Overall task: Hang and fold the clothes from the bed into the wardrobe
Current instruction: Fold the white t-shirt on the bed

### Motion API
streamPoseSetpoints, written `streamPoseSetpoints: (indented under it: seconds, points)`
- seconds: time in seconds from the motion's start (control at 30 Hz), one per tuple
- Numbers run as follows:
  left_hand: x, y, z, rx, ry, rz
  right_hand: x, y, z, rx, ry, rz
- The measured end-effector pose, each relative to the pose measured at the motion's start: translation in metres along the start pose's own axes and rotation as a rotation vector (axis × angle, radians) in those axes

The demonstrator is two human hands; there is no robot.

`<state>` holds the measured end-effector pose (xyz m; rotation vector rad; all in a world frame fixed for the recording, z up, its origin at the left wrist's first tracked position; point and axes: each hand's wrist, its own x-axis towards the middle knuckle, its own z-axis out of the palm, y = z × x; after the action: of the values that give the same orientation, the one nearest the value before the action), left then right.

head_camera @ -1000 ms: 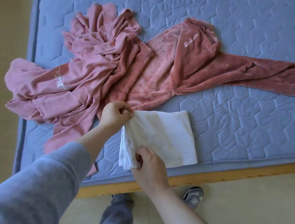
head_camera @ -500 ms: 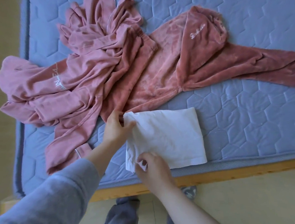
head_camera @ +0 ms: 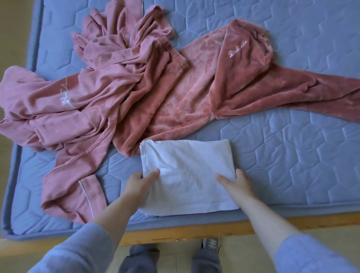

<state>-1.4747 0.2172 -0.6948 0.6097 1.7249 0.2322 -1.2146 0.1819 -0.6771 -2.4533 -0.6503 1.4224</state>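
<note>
A folded white garment (head_camera: pixel 188 174) lies flat near the front edge of the blue quilted mattress (head_camera: pixel 305 148). My left hand (head_camera: pixel 138 186) holds its left edge, thumb on top and fingers tucked under. My right hand (head_camera: pixel 236 182) holds its right edge the same way. Behind it sprawl two pink garments: a light pink one with white lettering (head_camera: pixel 75 101), bunched at the left, and a darker velvet one (head_camera: pixel 193 96) stretching to the right. The velvet one touches the white garment's far left corner.
The wooden bed frame (head_camera: pixel 289 224) runs along the front under the mattress. My grey trouser legs and a shoe (head_camera: pixel 210 242) stand on the pale floor just below it. Bare mattress lies to the right of the white garment.
My left hand has dropped from the white garment's far left corner to its left edge. My right hand has crossed from the near left corner to the right edge. The garment now lies flatter.
</note>
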Motion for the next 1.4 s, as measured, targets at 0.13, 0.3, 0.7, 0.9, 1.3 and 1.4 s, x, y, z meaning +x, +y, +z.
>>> streamPoseSetpoints:
  seconds: [0.13, 0.3, 0.7, 0.9, 1.3, 1.4]
  points:
    - [-0.018, 0.011, 0.009, -0.041, 0.105, 0.130, 0.004, -0.008, -0.015, 0.130, 0.027, -0.114]
    - [-0.053, 0.054, 0.004, -0.087, 0.189, 0.331, -0.022, -0.031, -0.048, 0.164, 0.207, -0.299]
    - [-0.225, 0.254, -0.007, -0.245, 0.000, 0.725, -0.168, -0.139, -0.227, 0.390, 0.563, -0.603]
    - [-0.362, 0.355, 0.011, -0.242, -0.130, 0.996, -0.277, -0.168, -0.350, 0.496, 0.823, -0.789]
    - [-0.639, 0.457, 0.104, -0.252, -0.380, 1.444, -0.476, -0.127, -0.580, 0.611, 1.208, -1.110]
    - [-0.702, 0.464, 0.139, -0.266, -0.449, 1.526, -0.518, -0.098, -0.633, 0.584, 1.310, -1.148]
